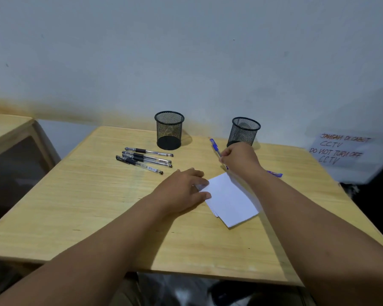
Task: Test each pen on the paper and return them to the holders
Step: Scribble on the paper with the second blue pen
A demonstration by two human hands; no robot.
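Reading the one legible label first: a white paper sign (343, 151) on the wall at far right carries red handwriting, "JANGAN DI CABUT CCTV / DO NOT TURN OFF CCTV". Print on the pen barrels is too small for us to read.

We note the right hand (239, 157) curled round a blue pen (216, 150), the cap end pointing away toward the wall, the tip end hidden under the fist just beyond the far corner of the paper (230, 199). The paper is a small white stack, slightly fanned, lying on the wooden table (97, 206) right of centre.

The left hand (181, 191) lies flat with fingers relaxed and straight, fingertips resting on the paper's left edge.

Four black-capped pens (145, 160) lie side by side on the table, left of the hands, well apart from the paper. Another blue pen (274, 173) shows partly behind the right wrist.

Two black mesh holders stand near the wall: the left holder (169, 130) behind the black pens, the right holder (244, 131) just behind the right hand, its base partly hidden by the knuckles. We see no pens in either.

A second wooden table (7, 129) stands at far left.
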